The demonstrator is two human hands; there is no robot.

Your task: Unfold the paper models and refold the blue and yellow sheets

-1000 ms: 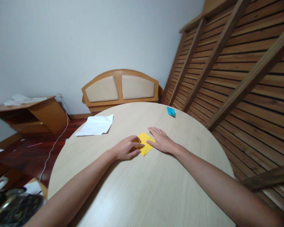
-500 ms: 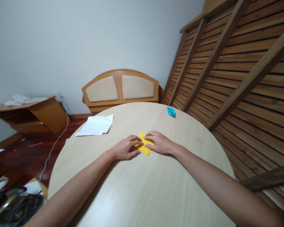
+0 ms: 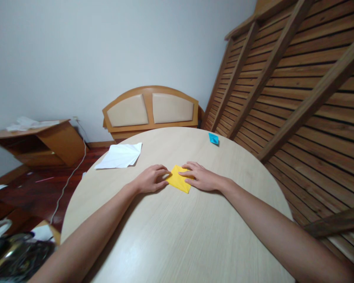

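Yellow paper [image 3: 178, 180], folded to a small flat shape, lies on the pale wooden table [image 3: 177, 236] between my two hands. My left hand [image 3: 150, 179] rests knuckles-up at its left edge, fingers curled with the tips touching the paper's near-left corner; I cannot tell whether any layer is pinched under them. My right hand [image 3: 202, 177] lies flatter, fingers stretched and pressed onto the paper's right side, holding it down against the table.

To do this fold well, I judge the right hand should keep steady downward pressure so the sheet cannot slide on the smooth tabletop, while the left fingertips work the edge; the layers should be lined up corner to corner before any crease is pressed, and the crease run from the middle outwards with a fingertip rather than the whole palm.

Beyond my left hand, well apart toward the far-left rim, lies a crumpled white sheet [image 3: 119, 155]. Beyond my right hand, near the far rim, sits a small blue folded piece [image 3: 214, 138]. Neither lies near the yellow paper, and the wood around my hands is bare. Behind the table stands a padded wooden headboard [image 3: 150, 110] against the wall, slatted wooden panels [image 3: 297, 86] lean off to the right of my right arm, and a low wooden cabinet [image 3: 38, 141] stands far off to the left.
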